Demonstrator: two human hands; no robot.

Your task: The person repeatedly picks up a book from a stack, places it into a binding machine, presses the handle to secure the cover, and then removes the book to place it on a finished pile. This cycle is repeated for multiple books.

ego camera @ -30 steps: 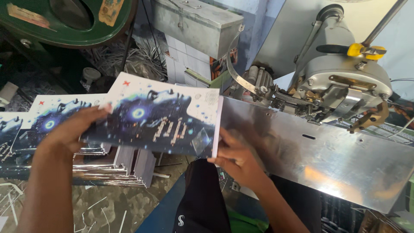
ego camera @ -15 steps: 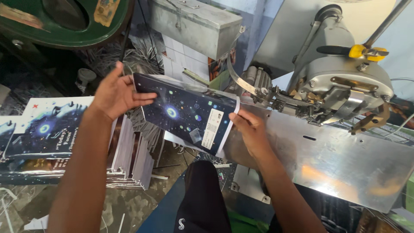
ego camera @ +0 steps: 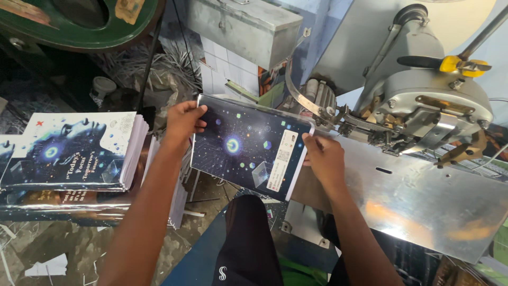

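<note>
Dark starry-printed booklet point(ego camera: 246, 145) held in air between both hands, just off left edge of shiny metal machine table point(ego camera: 423, 206). Left hand point(ego camera: 182, 121) clamped on booklet's far left corner; right hand point(ego camera: 324, 159) closed on white right edge. Stack of matching printed booklets point(ego camera: 69, 153) located at left, apart from held one.

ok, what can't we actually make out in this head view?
- Left hand: its fingertips curl behind the dark booklet, so the grip on the far face is hidden.
- Right hand: its palm side lies against the booklet's edge, unseen.
- Stitching head: its working point is screened by brackets and the curved metal strip.
- Booklet stack: cut off by the left edge of the picture.
</note>
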